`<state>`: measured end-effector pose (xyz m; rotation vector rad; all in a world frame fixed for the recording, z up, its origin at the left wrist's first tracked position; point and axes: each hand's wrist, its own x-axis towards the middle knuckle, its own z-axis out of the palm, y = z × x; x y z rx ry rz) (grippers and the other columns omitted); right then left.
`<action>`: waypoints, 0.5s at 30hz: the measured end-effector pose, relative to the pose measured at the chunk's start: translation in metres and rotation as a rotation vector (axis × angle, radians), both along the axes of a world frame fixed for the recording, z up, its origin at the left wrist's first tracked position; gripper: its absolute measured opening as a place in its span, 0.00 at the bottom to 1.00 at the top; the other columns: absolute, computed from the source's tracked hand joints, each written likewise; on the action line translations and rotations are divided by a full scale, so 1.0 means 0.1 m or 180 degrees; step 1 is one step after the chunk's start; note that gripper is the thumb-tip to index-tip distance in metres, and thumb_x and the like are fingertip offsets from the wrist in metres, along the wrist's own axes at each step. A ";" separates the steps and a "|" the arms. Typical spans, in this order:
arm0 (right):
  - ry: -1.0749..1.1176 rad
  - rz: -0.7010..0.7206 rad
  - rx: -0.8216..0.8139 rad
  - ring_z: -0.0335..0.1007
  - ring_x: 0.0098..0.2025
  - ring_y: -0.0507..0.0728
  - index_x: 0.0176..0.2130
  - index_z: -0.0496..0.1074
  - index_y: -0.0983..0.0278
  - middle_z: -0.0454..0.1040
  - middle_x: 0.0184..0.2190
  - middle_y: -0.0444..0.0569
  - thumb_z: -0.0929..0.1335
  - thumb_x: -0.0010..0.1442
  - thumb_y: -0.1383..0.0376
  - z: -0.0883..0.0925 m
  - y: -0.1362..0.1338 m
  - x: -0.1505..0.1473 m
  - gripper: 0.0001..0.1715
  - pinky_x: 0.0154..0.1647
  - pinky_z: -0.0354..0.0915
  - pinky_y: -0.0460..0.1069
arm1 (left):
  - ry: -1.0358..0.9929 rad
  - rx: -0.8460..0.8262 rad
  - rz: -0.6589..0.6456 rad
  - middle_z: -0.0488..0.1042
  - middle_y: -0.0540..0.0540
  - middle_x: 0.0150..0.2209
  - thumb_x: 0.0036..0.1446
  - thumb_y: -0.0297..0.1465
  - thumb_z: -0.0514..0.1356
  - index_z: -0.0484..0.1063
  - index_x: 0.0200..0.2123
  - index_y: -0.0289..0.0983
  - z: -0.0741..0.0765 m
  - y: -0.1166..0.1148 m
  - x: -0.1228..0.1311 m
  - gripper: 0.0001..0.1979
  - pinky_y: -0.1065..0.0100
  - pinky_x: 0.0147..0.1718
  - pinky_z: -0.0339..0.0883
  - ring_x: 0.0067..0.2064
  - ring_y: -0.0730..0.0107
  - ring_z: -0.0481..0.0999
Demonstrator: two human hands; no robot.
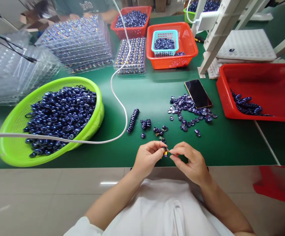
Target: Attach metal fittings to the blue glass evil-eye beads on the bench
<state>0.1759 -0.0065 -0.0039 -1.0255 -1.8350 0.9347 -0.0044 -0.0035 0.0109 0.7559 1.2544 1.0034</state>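
Note:
My left hand (149,156) is closed in a pinch near the table's front edge. Between its thumb and index finger is a small dark glossy ring-shaped part with a yellow-orange piece (166,152). My right hand (191,161) is beside it, thumb and index finger drawn together at that part; whatever their tips hold is too small to name. Just beyond the fingers lies a little cluster of dark parts (158,131). To its left are a short stack of dark rings (145,124), a single dark piece (143,135) and a longer row of rings (133,120).
Loose dark caps (185,104) lie around a phone (198,93). A green basket (7,147) of dark rings stands left, a red tray (267,77) right. Behind are stacked clear trays (75,42) and an orange basket (188,32). A white cable (117,95) crosses the table.

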 end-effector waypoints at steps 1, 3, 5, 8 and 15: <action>-0.0073 0.0052 0.0165 0.74 0.38 0.55 0.44 0.73 0.56 0.75 0.37 0.47 0.68 0.63 0.70 0.00 0.01 0.00 0.11 0.38 0.70 0.50 | 0.0029 -0.0010 -0.0015 0.79 0.48 0.25 0.44 0.29 0.68 0.79 0.29 0.34 0.01 0.00 0.01 0.06 0.72 0.26 0.68 0.25 0.74 0.73; -0.0277 0.0083 0.0486 0.74 0.38 0.55 0.44 0.74 0.55 0.76 0.36 0.47 0.68 0.62 0.70 -0.01 0.02 -0.01 0.12 0.39 0.70 0.51 | 0.0055 -0.0045 -0.0062 0.77 0.50 0.23 0.44 0.28 0.68 0.78 0.29 0.34 0.02 0.00 0.02 0.06 0.72 0.26 0.68 0.24 0.75 0.72; -0.0486 0.0041 0.0727 0.73 0.37 0.55 0.43 0.74 0.56 0.76 0.35 0.48 0.68 0.62 0.71 -0.03 0.03 -0.02 0.12 0.39 0.69 0.52 | 0.0039 -0.0089 -0.0131 0.77 0.50 0.22 0.44 0.28 0.68 0.78 0.29 0.34 0.02 0.00 0.03 0.06 0.72 0.26 0.68 0.23 0.75 0.72; -0.0551 -0.0039 0.0725 0.72 0.38 0.56 0.42 0.72 0.58 0.75 0.36 0.49 0.67 0.62 0.72 -0.04 0.01 -0.03 0.11 0.39 0.68 0.52 | -0.0035 -0.0113 -0.0249 0.79 0.49 0.24 0.46 0.29 0.69 0.80 0.31 0.33 0.02 0.00 0.05 0.07 0.72 0.27 0.71 0.25 0.74 0.73; -0.0158 -0.0379 -0.0521 0.69 0.34 0.54 0.36 0.71 0.59 0.72 0.32 0.45 0.66 0.65 0.67 0.03 0.00 0.00 0.05 0.36 0.66 0.49 | 0.0275 0.0332 -0.0458 0.83 0.42 0.40 0.55 0.32 0.66 0.81 0.44 0.34 -0.05 -0.09 0.07 0.13 0.65 0.38 0.78 0.36 0.64 0.82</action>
